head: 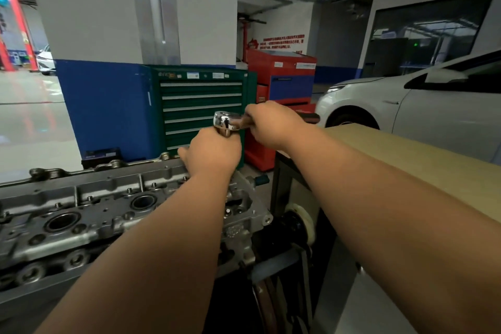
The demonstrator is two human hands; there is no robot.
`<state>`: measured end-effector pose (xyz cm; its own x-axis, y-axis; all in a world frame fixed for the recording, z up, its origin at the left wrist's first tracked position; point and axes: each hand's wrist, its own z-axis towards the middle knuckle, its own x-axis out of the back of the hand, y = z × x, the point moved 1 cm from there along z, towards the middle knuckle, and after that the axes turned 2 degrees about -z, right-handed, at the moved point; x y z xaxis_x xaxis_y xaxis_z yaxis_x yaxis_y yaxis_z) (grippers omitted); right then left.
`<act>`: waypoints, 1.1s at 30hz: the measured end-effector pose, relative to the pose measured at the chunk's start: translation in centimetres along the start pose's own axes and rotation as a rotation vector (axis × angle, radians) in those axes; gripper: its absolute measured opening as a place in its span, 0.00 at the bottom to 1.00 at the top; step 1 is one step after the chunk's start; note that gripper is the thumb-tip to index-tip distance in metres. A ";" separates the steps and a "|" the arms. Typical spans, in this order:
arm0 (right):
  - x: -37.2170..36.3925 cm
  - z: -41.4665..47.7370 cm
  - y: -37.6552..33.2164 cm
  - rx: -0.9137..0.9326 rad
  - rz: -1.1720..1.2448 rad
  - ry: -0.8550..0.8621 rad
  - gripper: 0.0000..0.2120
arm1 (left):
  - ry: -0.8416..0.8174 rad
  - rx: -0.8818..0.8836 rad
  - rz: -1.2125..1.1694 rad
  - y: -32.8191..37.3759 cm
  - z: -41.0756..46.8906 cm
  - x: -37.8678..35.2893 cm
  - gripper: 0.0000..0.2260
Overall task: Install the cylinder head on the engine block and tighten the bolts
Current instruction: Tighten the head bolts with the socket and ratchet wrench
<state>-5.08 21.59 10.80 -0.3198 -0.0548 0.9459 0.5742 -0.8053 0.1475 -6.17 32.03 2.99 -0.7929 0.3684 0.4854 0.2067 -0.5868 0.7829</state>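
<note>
The grey aluminium cylinder head (89,209) lies on the engine, filling the lower left, with round plug wells showing on top. A chrome ratchet wrench (226,120) stands above its far right end. My left hand (214,153) grips the shaft just below the ratchet head, fingers curled round it; what the shaft meets below is hidden by the hand. My right hand (271,123) grips the wrench handle, which points right. The dark end of the handle (309,117) sticks out past my fist.
A green drawer tool cabinet (202,106) and a red tool cart (282,81) stand behind the engine. A tan-topped bench (406,154) is at the right, a white car (423,108) beyond it. The engine stand's black frame (282,260) is below right.
</note>
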 end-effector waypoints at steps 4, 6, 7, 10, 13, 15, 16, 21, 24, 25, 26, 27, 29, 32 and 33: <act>0.3 -1.1 -1.8 -0.030 -0.144 -0.087 0.13 | 0.021 0.014 -0.002 -0.2 0.3 0.4 0.09; 0.3 -2.3 -2.6 -0.008 -0.171 -0.037 0.11 | -0.003 -0.010 0.034 -0.2 0.2 0.6 0.10; 0.2 -2.4 -2.5 0.004 -0.153 0.013 0.08 | -0.014 -0.013 0.032 -0.1 0.2 0.6 0.10; 0.2 -1.1 -1.2 -0.006 -0.114 0.051 0.04 | -0.001 0.014 -0.026 -0.1 0.3 0.3 0.09; 0.5 -0.5 -0.1 -0.084 -0.010 -0.051 0.10 | 0.012 0.011 -0.026 -0.4 0.4 -0.3 0.11; 0.4 -1.2 -1.6 -0.098 -0.064 -0.047 0.08 | 0.005 0.032 -0.016 -0.3 0.7 -0.4 0.09; 0.3 -1.8 -3.0 -0.081 -0.120 -0.034 0.06 | -0.019 0.036 0.021 -0.2 0.9 -0.4 0.08; 0.1 -1.3 -3.8 -0.029 -0.104 0.062 0.06 | -0.035 0.055 -0.002 -0.4 0.7 0.0 0.08; 0.0 0.3 -1.0 -0.087 -0.010 0.022 0.07 | -0.052 0.010 -0.021 0.0 0.0 0.2 0.10; -0.1 0.4 -0.9 -0.102 0.002 0.003 0.10 | -0.056 0.014 -0.025 0.0 -0.1 0.2 0.10; -0.2 0.4 -1.3 -0.118 -0.012 -0.009 0.11 | -0.052 0.021 -0.030 0.2 0.1 0.4 0.10; -0.3 0.2 -2.3 -0.119 -0.065 -0.020 0.10 | -0.059 0.037 -0.042 0.2 0.4 0.4 0.10; -0.7 -0.7 -4.6 -0.057 -0.177 0.011 0.06 | -0.079 0.044 -0.024 -0.4 0.8 0.4 0.12; -1.0 -2.2 -3.7 0.051 -0.252 0.210 0.09 | -0.049 0.022 -0.045 -0.3 0.4 0.5 0.13; -1.1 -1.8 -2.4 0.071 -0.224 0.197 0.09 | -0.042 0.034 -0.079 -0.2 0.1 0.6 0.12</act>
<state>-7.50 22.51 8.91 -0.5806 0.0009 0.8142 0.5216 -0.7674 0.3728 -6.61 32.46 3.15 -0.7826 0.4432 0.4371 0.1643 -0.5303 0.8317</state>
